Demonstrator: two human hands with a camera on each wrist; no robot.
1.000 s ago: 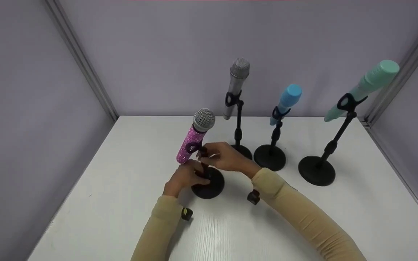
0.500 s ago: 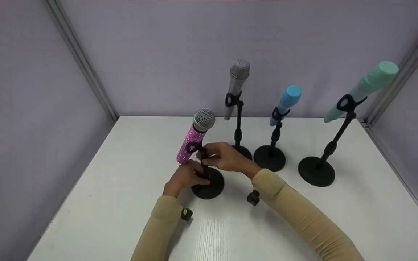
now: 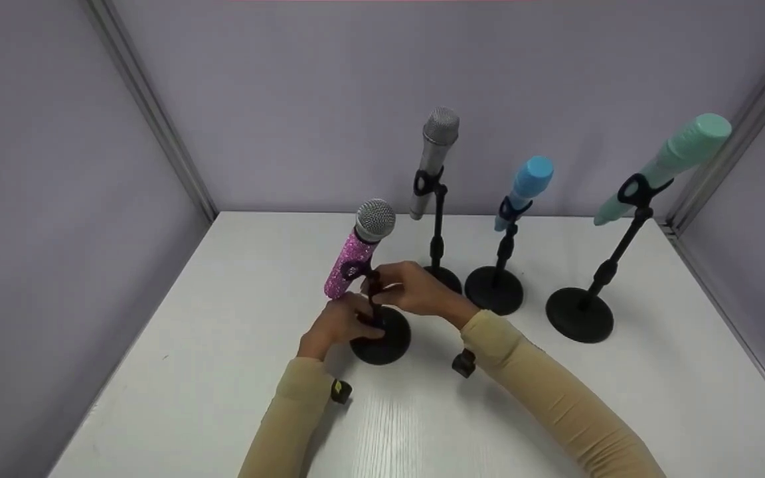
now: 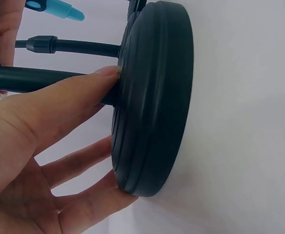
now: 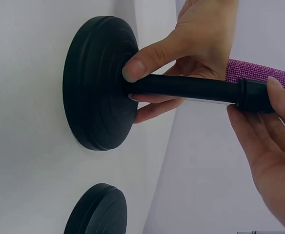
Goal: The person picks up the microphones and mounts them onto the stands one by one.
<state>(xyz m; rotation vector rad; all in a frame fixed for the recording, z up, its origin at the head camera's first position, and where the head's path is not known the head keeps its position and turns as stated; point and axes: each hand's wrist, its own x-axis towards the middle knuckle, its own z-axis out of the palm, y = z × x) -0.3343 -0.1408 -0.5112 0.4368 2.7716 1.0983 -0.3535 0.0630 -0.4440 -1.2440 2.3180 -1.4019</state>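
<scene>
A pink glittery microphone (image 3: 350,262) with a silver mesh head leans in the clip of a black microphone stand (image 3: 394,340). My left hand (image 3: 338,325) grips this stand low down. In the left wrist view its thumb (image 4: 79,92) lies along the pole's foot, while the other fingers reach round to the edge of the round base (image 4: 157,97). Higher up, my right hand (image 3: 412,287) pinches the stand's collar (image 5: 254,96) between thumb and fingers, just under the clip. The base sits on the white table.
Behind and to the right, more black stands hold a silver microphone (image 3: 432,156), a blue microphone (image 3: 528,180) and a mint-green microphone (image 3: 678,156). The nearest neighbouring base (image 3: 449,279) is partly behind my right hand. Grey walls enclose the white table (image 3: 223,299).
Both hands keep their places on the stand, and the pink microphone stays in its clip. The whole head view shifts by only a few pixels.
</scene>
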